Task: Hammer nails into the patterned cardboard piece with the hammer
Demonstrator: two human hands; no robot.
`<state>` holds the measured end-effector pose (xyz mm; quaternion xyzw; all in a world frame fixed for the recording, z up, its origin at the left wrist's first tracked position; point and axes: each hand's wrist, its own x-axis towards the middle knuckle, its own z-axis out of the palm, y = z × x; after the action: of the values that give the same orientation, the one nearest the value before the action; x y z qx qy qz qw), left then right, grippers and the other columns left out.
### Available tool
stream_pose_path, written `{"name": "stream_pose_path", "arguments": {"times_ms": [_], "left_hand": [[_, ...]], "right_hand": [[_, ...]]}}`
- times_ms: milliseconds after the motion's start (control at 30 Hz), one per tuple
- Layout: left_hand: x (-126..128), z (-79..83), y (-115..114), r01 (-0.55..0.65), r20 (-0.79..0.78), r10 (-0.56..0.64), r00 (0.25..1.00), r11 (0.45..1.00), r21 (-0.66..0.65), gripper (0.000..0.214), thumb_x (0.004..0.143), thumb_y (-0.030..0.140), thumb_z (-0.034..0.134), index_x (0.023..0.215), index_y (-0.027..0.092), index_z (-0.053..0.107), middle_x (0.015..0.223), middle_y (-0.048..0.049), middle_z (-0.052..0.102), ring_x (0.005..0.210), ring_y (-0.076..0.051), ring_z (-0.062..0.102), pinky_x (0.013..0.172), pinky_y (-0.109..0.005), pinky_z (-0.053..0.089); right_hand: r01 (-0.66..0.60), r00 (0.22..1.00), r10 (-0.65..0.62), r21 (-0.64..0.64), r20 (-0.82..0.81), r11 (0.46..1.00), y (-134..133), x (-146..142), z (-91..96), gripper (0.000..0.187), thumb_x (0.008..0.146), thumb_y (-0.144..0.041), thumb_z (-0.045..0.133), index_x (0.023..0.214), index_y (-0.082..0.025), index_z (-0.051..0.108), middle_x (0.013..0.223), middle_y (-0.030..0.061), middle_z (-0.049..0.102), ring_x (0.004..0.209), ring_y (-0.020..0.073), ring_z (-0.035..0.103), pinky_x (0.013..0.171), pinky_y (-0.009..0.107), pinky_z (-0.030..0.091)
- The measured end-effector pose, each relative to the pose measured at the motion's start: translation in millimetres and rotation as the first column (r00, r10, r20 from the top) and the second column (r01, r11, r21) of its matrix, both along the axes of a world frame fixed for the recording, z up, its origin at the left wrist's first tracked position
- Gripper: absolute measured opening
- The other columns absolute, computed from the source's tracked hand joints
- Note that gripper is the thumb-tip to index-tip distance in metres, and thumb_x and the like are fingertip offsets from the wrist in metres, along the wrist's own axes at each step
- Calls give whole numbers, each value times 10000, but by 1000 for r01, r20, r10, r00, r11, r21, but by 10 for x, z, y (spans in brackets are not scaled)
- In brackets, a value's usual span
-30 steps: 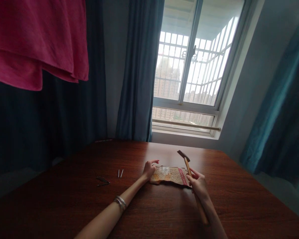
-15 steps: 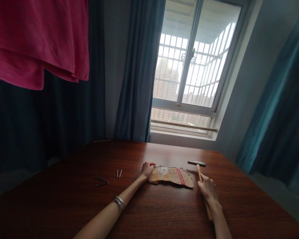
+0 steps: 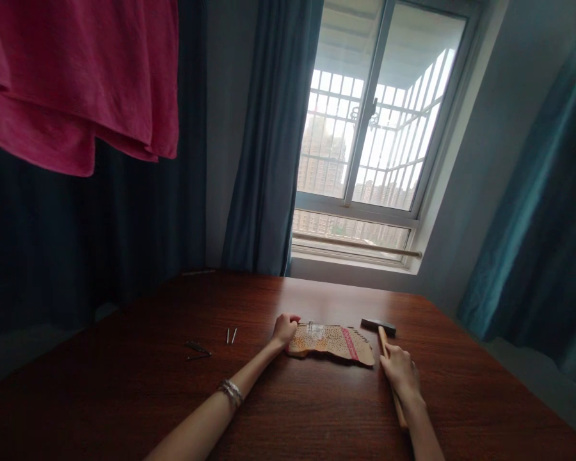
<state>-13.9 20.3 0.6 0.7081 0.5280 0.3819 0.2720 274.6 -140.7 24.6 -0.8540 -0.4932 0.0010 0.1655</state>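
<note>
The hammer (image 3: 378,326) lies low at the right of the scene, its dark head resting on or just above the worktop (image 3: 312,410) beyond the far right corner of the patterned board (image 3: 331,342). Its wooden handle runs from the head back toward the near edge, long axis near-to-far. The right hand (image 3: 401,372) has its fingers (image 3: 388,366) closed around the handle partway down, and the butt sticks out behind the wrist. The board lies flat, long axis left to right, just left of the hammer handle. The left hand (image 3: 284,329) sits at the board's left end, fingers curled and touching its edge, holding nothing else. A couple of thin nails (image 3: 310,326) seem to stand upright in the board near that hand, though they are too small to be sure; they lie left of the hammer head, nearer the left hand. Farther left, two loose nails (image 3: 231,335) and a dark tool (image 3: 196,349) lie apart on the worktop. A bracelet (image 3: 231,391) circles the left wrist
</note>
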Motion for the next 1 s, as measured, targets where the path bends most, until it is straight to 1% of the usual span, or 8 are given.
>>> {"name": "stream_pose_path", "arguments": {"times_ms": [200,333,433,567,767,900,967,1000], "left_hand": [[7,31,-22,-15,-13,14,1000,1000,-12,297,708,53,463,887,115,692,923,-68,696,904,-150,617,844,-236,443],[4,36,-30,-14,-2,14,1000,1000,-14,292,711,50,463,880,116,692,915,-68,696,891,-148,618,837,-235,444],[1,11,-13,-9,2,9,1000,1000,0,290,711,60,464,883,112,692,910,-70,697,882,-146,620,833,-231,445],[3,-23,14,2,-4,-2,1000,1000,23,302,702,67,456,884,106,694,902,-79,698,871,-147,624,824,-229,448],[0,8,-10,-2,-16,2,1000,1000,19,298,706,74,460,877,120,700,905,-74,699,883,-156,624,840,-237,446],[3,9,-11,-1,-24,1,1000,1000,7,297,710,69,464,889,119,696,914,-71,698,889,-154,624,839,-234,446],[8,-13,7,-9,-29,9,1000,1000,1,300,709,65,466,898,115,693,921,-71,697,892,-150,624,834,-231,447],[10,-27,19,-12,-29,12,1000,1000,2,302,707,64,466,901,113,692,923,-71,697,892,-149,624,833,-229,448]], "right_hand": [[21,1000,-20,-21,16,1000,-36,-6,21,420,779,-301,475,1188,-257,560,959,121,686,903,266,633,701,328,475],[-6,999,8,-51,32,999,-71,-19,30,446,801,-274,430,1240,-272,506,940,118,690,925,277,621,713,354,466],[-14,999,16,-64,32,998,-80,-26,25,527,795,-206,414,1316,-282,411,903,110,696,930,275,616,763,372,444],[-41,999,41,-32,7,999,-82,-40,5,701,752,-108,413,1395,-307,216,920,93,691,925,253,615,832,407,403],[39,999,-39,-48,7,998,-125,-62,-40,798,728,-97,411,1389,-404,86,1102,88,631,996,354,548,772,531,393],[71,997,-71,3,14,997,-107,-79,-58,709,772,-125,361,1390,-391,135,1123,131,604,980,377,550,739,557,394],[72,995,-78,95,62,993,-55,-135,-46,605,807,-171,332,1390,-309,243,1157,178,568,990,376,543,761,556,389],[40,993,-56,154,100,987,-21,-187,-33,559,819,-198,330,1375,-249,311,1184,194,544,1025,368,526,807,544,377]]}}
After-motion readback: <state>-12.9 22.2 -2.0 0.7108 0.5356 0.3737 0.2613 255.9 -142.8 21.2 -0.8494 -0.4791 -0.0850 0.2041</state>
